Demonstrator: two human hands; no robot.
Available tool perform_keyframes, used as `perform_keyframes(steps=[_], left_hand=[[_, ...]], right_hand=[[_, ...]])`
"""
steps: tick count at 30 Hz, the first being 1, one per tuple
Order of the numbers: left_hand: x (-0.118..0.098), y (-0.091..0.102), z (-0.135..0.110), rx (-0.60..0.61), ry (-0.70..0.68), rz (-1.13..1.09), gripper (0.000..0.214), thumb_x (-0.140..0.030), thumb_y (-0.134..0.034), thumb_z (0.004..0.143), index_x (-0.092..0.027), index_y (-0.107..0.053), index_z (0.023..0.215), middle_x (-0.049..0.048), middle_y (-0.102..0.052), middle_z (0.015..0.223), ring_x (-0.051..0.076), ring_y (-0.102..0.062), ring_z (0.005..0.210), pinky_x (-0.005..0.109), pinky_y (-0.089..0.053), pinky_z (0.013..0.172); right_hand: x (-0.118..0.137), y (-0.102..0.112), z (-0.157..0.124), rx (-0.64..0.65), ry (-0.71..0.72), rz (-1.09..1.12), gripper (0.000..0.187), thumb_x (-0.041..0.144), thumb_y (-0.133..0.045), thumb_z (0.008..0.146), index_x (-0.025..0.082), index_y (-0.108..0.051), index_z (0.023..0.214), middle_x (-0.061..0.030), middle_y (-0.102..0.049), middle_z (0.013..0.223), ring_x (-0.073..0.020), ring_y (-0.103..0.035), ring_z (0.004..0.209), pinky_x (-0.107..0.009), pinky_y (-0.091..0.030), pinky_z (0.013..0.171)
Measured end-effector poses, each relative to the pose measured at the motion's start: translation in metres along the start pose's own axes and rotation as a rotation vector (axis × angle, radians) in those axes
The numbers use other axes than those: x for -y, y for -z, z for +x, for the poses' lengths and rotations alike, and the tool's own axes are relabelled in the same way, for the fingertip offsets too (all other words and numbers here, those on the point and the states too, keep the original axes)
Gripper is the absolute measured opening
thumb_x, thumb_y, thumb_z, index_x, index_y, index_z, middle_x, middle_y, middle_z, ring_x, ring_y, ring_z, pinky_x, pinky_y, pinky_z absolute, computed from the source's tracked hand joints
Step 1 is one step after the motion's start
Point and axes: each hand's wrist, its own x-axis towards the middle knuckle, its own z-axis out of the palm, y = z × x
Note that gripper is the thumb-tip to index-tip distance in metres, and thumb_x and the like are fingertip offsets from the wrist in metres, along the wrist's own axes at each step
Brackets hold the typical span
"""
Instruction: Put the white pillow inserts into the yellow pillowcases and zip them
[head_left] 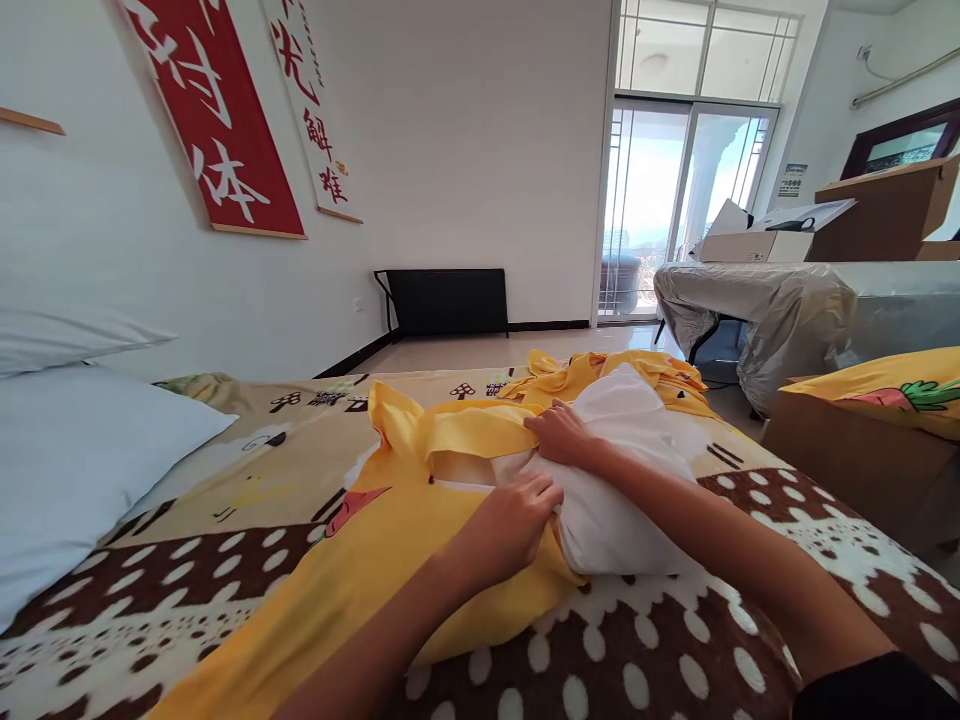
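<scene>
A white pillow (634,470) lies on the bed, partly inside a yellow pillowcase (390,560) with a cartoon print. My left hand (514,520) is closed on the edge of the pillowcase opening, right against the pillow. My right hand (559,432) grips the upper yellow edge of the opening where it meets the pillow. More yellow fabric (600,372) is bunched behind the pillow.
The bed carries a brown and beige patterned blanket (675,650). Two white pillows (67,450) sit at the left. A cardboard box with another yellow pillow (892,390) stands at the right. Beyond are a wrapped table (780,305), boxes and a glass door.
</scene>
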Motion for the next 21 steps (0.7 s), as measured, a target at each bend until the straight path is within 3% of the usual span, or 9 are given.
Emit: perform_keyframes(steps=[3,6,8,10,13,16,19,21], left_hand=[[0.029,-0.014,0.007,-0.241,0.056,0.180,0.021,-0.014,-0.037,0.089,-0.019,-0.057,0.083,0.0070,-0.061,0.086,0.022,-0.055,0.085,0.035,-0.043,0.079],[0.048,-0.024,0.009,-0.501,0.175,0.222,0.021,-0.031,-0.045,0.090,-0.020,-0.055,0.075,0.0066,-0.058,0.075,0.021,-0.053,0.077,0.035,-0.043,0.074],[0.052,-0.024,0.008,-0.701,0.243,0.253,0.025,-0.044,-0.051,0.086,-0.020,-0.056,0.081,0.0094,-0.060,0.083,0.024,-0.054,0.083,0.038,-0.042,0.078],[0.051,-0.021,0.008,-0.825,0.221,0.278,0.026,-0.044,-0.054,0.085,-0.019,-0.056,0.090,0.0130,-0.061,0.095,0.027,-0.054,0.094,0.040,-0.040,0.084],[0.047,-0.022,0.008,-0.750,0.056,0.269,0.014,-0.022,-0.045,0.089,-0.018,-0.055,0.080,0.0092,-0.061,0.081,0.022,-0.055,0.081,0.035,-0.039,0.078],[0.044,-0.030,0.007,-0.556,-0.024,0.275,0.028,-0.008,-0.037,0.088,-0.018,-0.052,0.067,0.0047,-0.057,0.066,0.018,-0.051,0.065,0.033,-0.036,0.071],[0.041,-0.034,0.008,-0.397,0.045,0.295,0.028,-0.008,-0.037,0.087,-0.018,-0.057,0.071,0.0053,-0.059,0.068,0.019,-0.054,0.068,0.035,-0.036,0.072],[0.041,-0.032,0.011,-0.325,0.168,0.261,0.025,-0.009,-0.039,0.085,-0.018,-0.059,0.074,0.0060,-0.062,0.071,0.021,-0.056,0.070,0.036,-0.036,0.074]], right_hand=[[0.002,0.018,-0.005,-0.031,0.012,0.020,0.015,0.018,-0.052,0.077,0.018,-0.063,0.087,-0.0072,-0.070,0.082,-0.0189,-0.060,0.076,-0.029,-0.032,0.072],[0.004,0.043,-0.016,-0.142,-0.010,0.112,0.008,0.020,-0.051,0.074,0.019,-0.058,0.077,-0.0026,-0.066,0.074,-0.0157,-0.054,0.068,-0.026,-0.028,0.062],[0.008,0.057,-0.028,-0.240,-0.004,0.221,0.001,0.020,-0.052,0.072,0.020,-0.052,0.071,0.0002,-0.061,0.069,-0.0136,-0.049,0.063,-0.025,-0.026,0.059],[0.016,0.064,-0.042,-0.294,0.070,0.304,0.006,0.019,-0.052,0.070,0.020,-0.048,0.067,0.0019,-0.058,0.066,-0.0123,-0.046,0.062,-0.024,-0.028,0.062],[0.031,0.057,-0.063,-0.295,0.198,0.304,0.006,0.017,-0.051,0.071,0.020,-0.047,0.069,0.0010,-0.057,0.068,-0.0130,-0.046,0.064,-0.027,-0.030,0.068],[0.042,0.044,-0.083,-0.266,0.235,0.199,0.004,0.018,-0.049,0.077,0.019,-0.052,0.076,-0.0035,-0.059,0.076,-0.0166,-0.049,0.072,-0.031,-0.034,0.074],[0.037,0.043,-0.102,-0.193,0.241,0.160,0.018,0.027,-0.052,0.084,0.018,-0.057,0.098,-0.0095,-0.061,0.097,-0.0223,-0.053,0.092,-0.036,-0.037,0.086],[0.019,0.048,-0.112,-0.122,0.242,0.202,0.044,0.039,-0.057,0.084,0.020,-0.050,0.123,-0.0128,-0.056,0.121,-0.0260,-0.049,0.113,-0.041,-0.034,0.097]])
